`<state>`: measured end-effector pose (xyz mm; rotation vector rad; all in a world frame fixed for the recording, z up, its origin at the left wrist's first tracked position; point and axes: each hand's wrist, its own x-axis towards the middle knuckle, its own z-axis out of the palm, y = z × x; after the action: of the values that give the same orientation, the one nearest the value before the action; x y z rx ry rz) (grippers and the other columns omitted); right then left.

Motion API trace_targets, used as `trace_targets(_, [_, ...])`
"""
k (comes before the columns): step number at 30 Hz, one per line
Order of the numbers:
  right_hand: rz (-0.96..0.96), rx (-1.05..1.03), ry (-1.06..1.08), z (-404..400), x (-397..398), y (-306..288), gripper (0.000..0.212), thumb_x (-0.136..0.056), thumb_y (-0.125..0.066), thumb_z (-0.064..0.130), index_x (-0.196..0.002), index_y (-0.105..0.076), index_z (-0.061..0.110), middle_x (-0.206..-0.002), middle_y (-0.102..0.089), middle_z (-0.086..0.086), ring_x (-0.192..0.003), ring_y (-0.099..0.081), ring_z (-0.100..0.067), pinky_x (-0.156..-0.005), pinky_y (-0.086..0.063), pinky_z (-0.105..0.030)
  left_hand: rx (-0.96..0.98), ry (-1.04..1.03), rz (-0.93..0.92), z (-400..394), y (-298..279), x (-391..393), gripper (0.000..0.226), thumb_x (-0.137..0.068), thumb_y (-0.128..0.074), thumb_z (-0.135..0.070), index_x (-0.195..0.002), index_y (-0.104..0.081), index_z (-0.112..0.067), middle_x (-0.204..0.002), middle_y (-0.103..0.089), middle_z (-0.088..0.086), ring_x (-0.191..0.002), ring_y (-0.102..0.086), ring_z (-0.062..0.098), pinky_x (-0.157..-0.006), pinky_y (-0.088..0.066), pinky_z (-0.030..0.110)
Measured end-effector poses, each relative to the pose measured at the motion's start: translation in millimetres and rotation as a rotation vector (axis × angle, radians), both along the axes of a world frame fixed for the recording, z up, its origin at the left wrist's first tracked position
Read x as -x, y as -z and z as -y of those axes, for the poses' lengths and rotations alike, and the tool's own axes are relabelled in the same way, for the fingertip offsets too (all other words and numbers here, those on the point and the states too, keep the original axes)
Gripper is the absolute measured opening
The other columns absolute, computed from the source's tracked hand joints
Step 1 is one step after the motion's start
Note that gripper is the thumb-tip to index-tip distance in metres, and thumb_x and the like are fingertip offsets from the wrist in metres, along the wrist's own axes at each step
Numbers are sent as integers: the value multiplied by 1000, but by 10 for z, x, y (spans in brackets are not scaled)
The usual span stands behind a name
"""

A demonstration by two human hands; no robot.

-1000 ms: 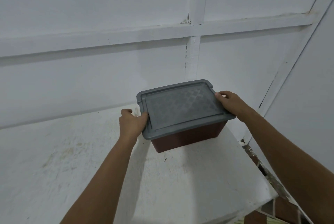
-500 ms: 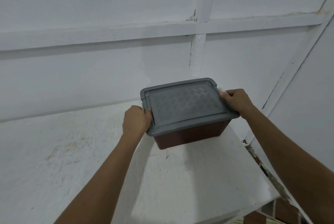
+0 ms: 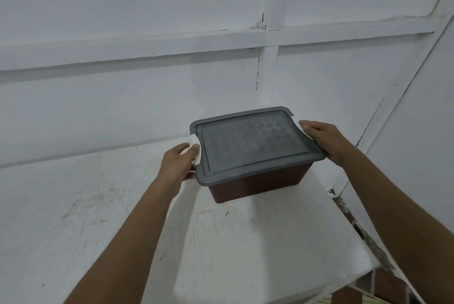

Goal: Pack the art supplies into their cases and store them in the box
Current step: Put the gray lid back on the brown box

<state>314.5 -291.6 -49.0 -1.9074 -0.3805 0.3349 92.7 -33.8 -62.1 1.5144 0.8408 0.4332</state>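
Note:
A dark red storage box (image 3: 260,187) with a grey patterned lid (image 3: 253,141) sits on a white shelf (image 3: 221,249), near its back right corner. My left hand (image 3: 178,163) grips the box's left end, its fingers curled at the white latch (image 3: 194,143). On the right end, my right hand (image 3: 324,139) holds the lid's edge with curled fingers over the other latch. The lid is closed, so the contents are hidden.
White panelled walls (image 3: 147,97) with raised battens stand right behind and to the right of the box. The shelf's right edge (image 3: 353,227) drops off to brickwork below. Bare shelf surface stretches to the left and in front of the box.
The box has slid a little farther back on the shelf with both hands on its ends. My left hand has shifted so the white left latch now shows.

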Motion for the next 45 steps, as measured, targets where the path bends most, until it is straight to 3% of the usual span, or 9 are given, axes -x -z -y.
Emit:
trace_targets(3, [-293, -109, 7, -4, 25, 33, 30, -94, -55, 33, -114, -63, 11, -107, -66, -3, -87, -63, -15, -70, -49, -28, 176, 63, -21, 14, 29, 19, 31, -94, -56, -34, -96, -66, -5, -87, -71, 6, -78, -68, 23, -57, -53, 30])
trace_targets(6, [-324, -61, -11, -2, 1, 43, 31, -93, -55, 38, -104, -65, 10, -97, -68, -8, -77, -63, -18, -62, -48, -29, 155, 34, -4, 17, 38, -29, 32, -92, -60, -34, -96, -68, -3, -90, -72, 10, -78, -69, 25, -61, -55, 33])
trace_targets(11, [-235, -14, -10, -21, -56, 36, 39, -90, -60, 38, -116, -64, 10, -106, -65, -6, -91, -62, -22, -67, -49, -31, 78, -51, -48, -7, 51, -127, 32, -88, -66, -32, -92, -65, -1, -91, -69, 13, -75, -69, 27, -55, -55, 32])
trace_targets(15, [-103, 91, 31, -81, -19, 107, 41, -92, -53, 44, -119, -63, 13, -117, -61, -6, -104, -57, -26, -88, -50, -42, -130, -104, -140, 63, 41, -206, 38, -93, -54, -34, -74, -58, -2, -74, -59, 9, -67, -58, 25, -58, -46, 29])
trace_targets(21, [131, 111, -38, -212, 214, 127, 38, -99, -42, 34, -135, -51, 27, -141, -48, 1, -123, -48, -18, -105, -39, -35, -493, 53, -260, 55, 75, -79, 32, -92, -46, -27, -119, -45, -8, -109, -54, 12, -96, -55, 29, -74, -41, 33])
trace_targets(24, [175, 157, -70, -417, 436, 137, 39, -101, -36, 31, -138, -46, 26, -145, -43, 1, -131, -41, -19, -108, -31, -33, -587, 50, -330, -106, 16, 173, 39, -97, -45, -26, -128, -43, -3, -124, -52, 20, -110, -52, 35, -78, -34, 29])
trace_targets(30, [156, 144, -154, -1156, 1098, 187, 42, -102, -30, 27, -142, -41, 26, -148, -39, 2, -131, -40, -19, -107, -29, -30, -594, -35, -418, -705, -4, 956, 55, -97, -46, -33, -145, -32, -9, -146, -40, 15, -129, -42, 34, -102, -37, 39])
trace_targets(41, [148, 50, -222, -2833, 2582, 287, 40, -99, -39, 27, -138, -48, 23, -141, -48, 3, -124, -47, -18, -108, -35, -34, -576, -178, -395, -2196, 32, 2660, 55, -93, -53, -35, -142, -40, -14, -143, -46, 11, -124, -47, 29, -99, -40, 38])
trace_targets(45, [356, -19, 0, -3239, 3032, 355, 29, -94, -50, 17, -119, -63, 10, -120, -63, -3, -107, -59, -21, -87, -40, -13, -556, -202, -277, -2540, 36, 3166, 58, -88, -59, -46, -139, -43, -22, -136, -52, 3, -107, -53, 19, -89, -40, 32])
